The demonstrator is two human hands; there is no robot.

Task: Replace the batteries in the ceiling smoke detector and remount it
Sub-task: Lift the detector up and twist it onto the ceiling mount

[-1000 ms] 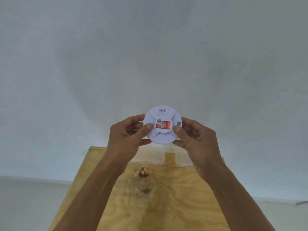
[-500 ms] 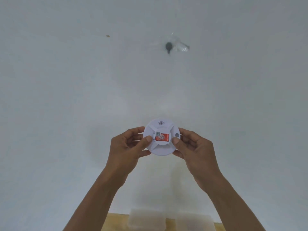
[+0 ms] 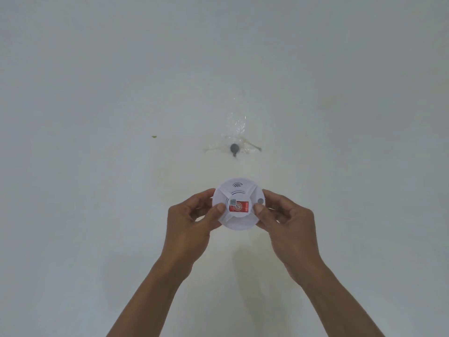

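Gone from view: plywood surface; ceiling (image 3: pixel 97 69) fills frame. My left hand (image 3: pixel 188 227) and right hand (image 3: pixel 289 226) pinch smoke detector (image 3: pixel 238 204) below taped mount (image 3: pixel 234 148). Risk: misaligned push, weak tape, detector drops.

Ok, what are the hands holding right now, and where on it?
The white smoke detector, gripped by both hands at opposite sides of its rim: left hand and right hand, thumbs on its face, fingers behind.
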